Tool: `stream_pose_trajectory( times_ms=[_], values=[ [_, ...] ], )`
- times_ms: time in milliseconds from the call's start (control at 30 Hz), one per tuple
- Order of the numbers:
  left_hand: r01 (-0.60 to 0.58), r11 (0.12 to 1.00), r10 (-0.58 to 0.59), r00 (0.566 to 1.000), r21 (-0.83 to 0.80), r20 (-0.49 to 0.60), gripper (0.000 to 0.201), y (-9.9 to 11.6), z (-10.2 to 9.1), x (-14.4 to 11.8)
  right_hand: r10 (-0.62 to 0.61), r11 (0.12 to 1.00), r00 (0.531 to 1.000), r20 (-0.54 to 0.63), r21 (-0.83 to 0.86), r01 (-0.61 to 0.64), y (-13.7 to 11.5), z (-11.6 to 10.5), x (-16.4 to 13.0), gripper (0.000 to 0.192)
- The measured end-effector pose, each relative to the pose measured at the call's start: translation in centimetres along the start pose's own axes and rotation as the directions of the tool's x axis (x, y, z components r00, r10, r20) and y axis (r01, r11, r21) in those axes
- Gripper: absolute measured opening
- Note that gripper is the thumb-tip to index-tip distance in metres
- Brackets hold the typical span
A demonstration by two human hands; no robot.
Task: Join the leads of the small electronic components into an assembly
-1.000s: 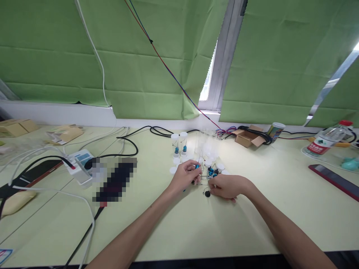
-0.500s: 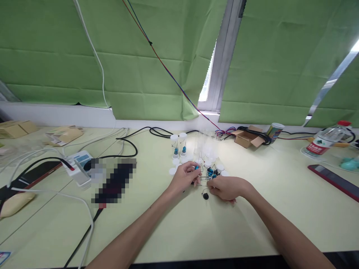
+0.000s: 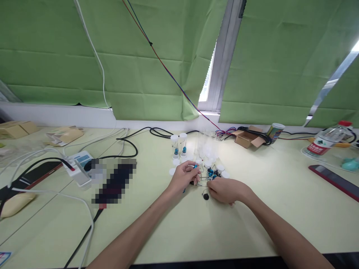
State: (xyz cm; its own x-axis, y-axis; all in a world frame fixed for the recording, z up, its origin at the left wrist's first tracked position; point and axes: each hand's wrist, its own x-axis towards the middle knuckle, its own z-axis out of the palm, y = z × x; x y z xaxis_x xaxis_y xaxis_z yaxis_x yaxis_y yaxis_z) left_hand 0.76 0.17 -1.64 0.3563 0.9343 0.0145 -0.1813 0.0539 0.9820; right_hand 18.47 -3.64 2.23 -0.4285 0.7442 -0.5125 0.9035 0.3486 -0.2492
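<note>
My left hand (image 3: 183, 176) pinches a small blue electronic part with thin wire legs (image 3: 195, 167) between thumb and fingers, just above the pale green table (image 3: 179, 228). My right hand (image 3: 226, 190) rests knuckles-up on the table to its right, fingertips at a heap of blue and black wire-legged parts (image 3: 211, 173); what it grips is hidden. A black round part (image 3: 206, 196) lies just in front of that hand. Two clear capped vials (image 3: 178, 145) with blue parts inside stand behind the heap, beside several empty vials (image 3: 206, 149) and loose white caps (image 3: 173, 171).
A white power strip (image 3: 80, 166) with black and white cables lies at left, next to a blurred dark object (image 3: 113, 181). At right are a small open cardboard box (image 3: 246, 137), a can (image 3: 275, 131), a water bottle (image 3: 325, 142) and a dark red phone (image 3: 335, 181). Green blinds hang behind.
Both hands stay over the heap of parts. My left hand has lifted slightly with the blue part, and my right hand has slid a little toward me.
</note>
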Motion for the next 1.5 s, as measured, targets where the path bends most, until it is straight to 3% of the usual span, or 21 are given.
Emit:
stream_pose_trajectory(
  times_ms=[267,800,1067,1500],
  values=[
    [0.073,0.992,-0.075,0.997,-0.104,-0.009,0.031,1.1,0.5,-0.4,-0.035,0.999,0.998,-0.061,-0.017,0.034,-0.1,-0.1,0.1,0.022],
    [0.082,0.988,-0.084,0.996,-0.134,-0.015,0.027,0.5,0.1,-0.2,0.003,0.997,1.0,-0.001,0.072,-0.003,0.3,0.1,-0.1,0.029],
    [0.09,0.985,-0.093,0.996,-0.144,-0.015,0.029,0.5,0.2,-0.3,0.0,0.976,0.99,-0.142,-0.214,-0.03,-0.8,1.1,0.2,0.026],
    [0.084,0.985,-0.091,0.995,-0.154,-0.034,0.028,0.7,0.5,-0.5,-0.002,0.955,0.974,-0.225,-0.29,-0.065,-2.3,2.1,-0.8,0.031]
  ],
)
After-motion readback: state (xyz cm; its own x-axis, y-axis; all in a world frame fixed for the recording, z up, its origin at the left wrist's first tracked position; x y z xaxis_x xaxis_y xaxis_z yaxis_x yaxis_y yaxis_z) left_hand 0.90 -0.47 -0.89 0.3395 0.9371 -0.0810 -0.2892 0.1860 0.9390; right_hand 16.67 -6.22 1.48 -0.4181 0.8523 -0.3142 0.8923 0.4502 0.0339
